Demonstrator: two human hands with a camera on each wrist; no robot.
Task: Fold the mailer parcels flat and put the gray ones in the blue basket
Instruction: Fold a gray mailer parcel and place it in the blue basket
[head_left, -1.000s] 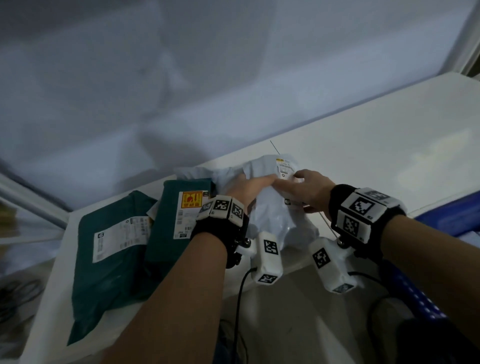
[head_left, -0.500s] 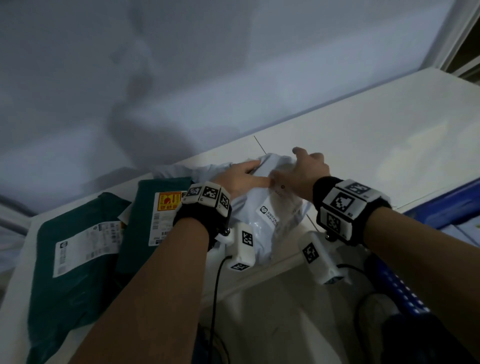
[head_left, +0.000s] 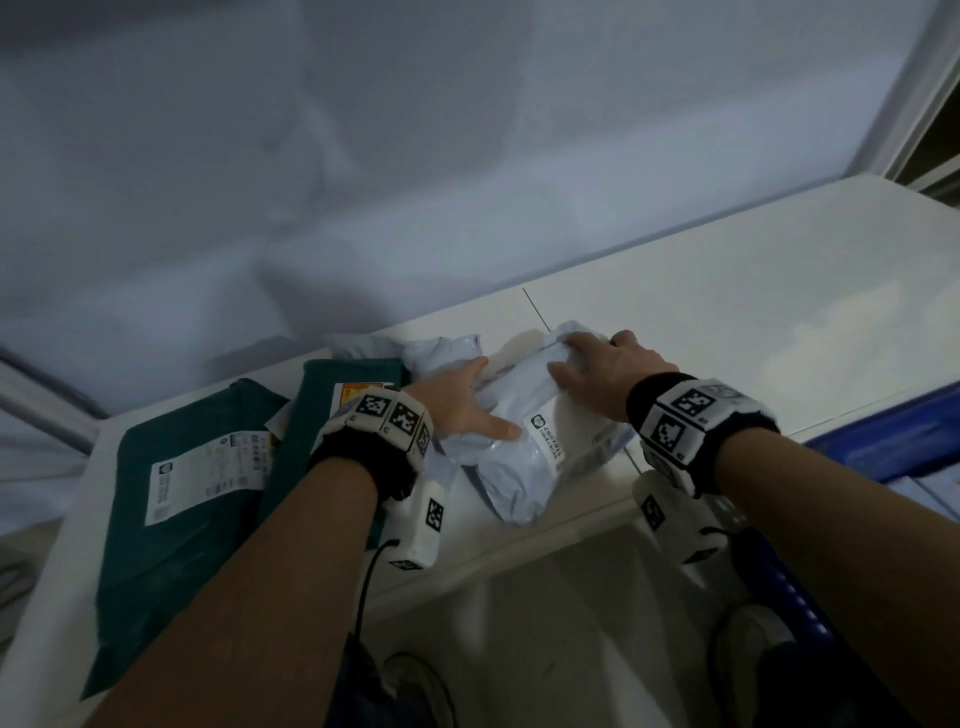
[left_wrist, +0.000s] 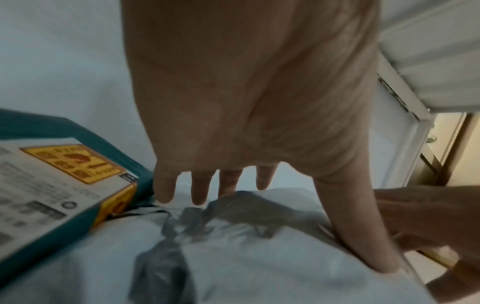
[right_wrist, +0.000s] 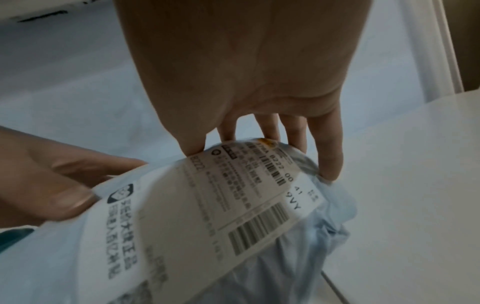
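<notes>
While pressed flat, gray mailer (head_left: 524, 447) beneath both hands' spread fingers (head_left: 584, 347).

Our two forearms reach forward side by side, bare, each wrist wrapped in a black band carrying marker tiles. Our left hand (head_left: 462, 402) lies palm down with fingers straight and spread, thumb stretched out toward the right hand. Our right hand (head_left: 605, 371) sits just beyond and beside it, knuckles up, fingers bent downward at their tips and thumb angled back toward the left one. The hands are near each other, not touching.
</notes>
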